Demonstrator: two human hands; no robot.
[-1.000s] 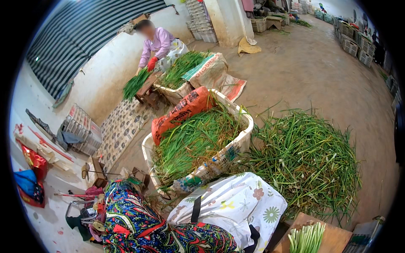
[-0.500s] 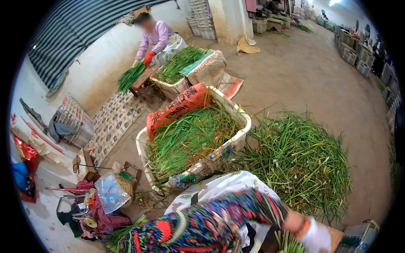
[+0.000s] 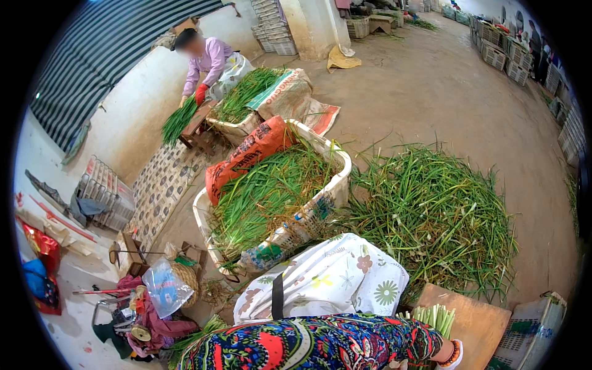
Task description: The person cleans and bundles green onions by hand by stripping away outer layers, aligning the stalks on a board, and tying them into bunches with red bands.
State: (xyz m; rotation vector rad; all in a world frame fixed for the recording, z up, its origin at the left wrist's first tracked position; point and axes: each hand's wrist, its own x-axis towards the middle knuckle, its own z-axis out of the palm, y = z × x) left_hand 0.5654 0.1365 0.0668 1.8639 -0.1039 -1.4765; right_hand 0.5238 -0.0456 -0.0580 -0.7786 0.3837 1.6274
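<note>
My left arm, in a colourful patterned sleeve point(image 3: 308, 342), reaches across the lower edge to the right. A beaded bracelet point(image 3: 456, 353) circles the wrist. Only a sliver of my left hand point(image 3: 453, 365), in a white glove, shows; its fingers are cut off below. Beside the wrist, a bundle of pale cut green stalks point(image 3: 435, 317) lies at a wooden board point(image 3: 472, 324), partly behind the sleeve. A white flowered apron point(image 3: 345, 277) covers my lap. My right hand is not seen. More green stalks point(image 3: 197, 336) lie left of the sleeve.
Ahead stands a white crate point(image 3: 346, 179) of leafy greens with an orange sack point(image 3: 246, 157). A heap of loose greens point(image 3: 438, 222) covers floor to the right. Another crate point(image 3: 546, 330) is at lower right. A co-worker point(image 3: 213, 65) handles greens at the far left.
My left hand has drawn down and back, mostly leaving the picture. The wooden board and stalk ends are now uncovered. The view has shifted slightly.
</note>
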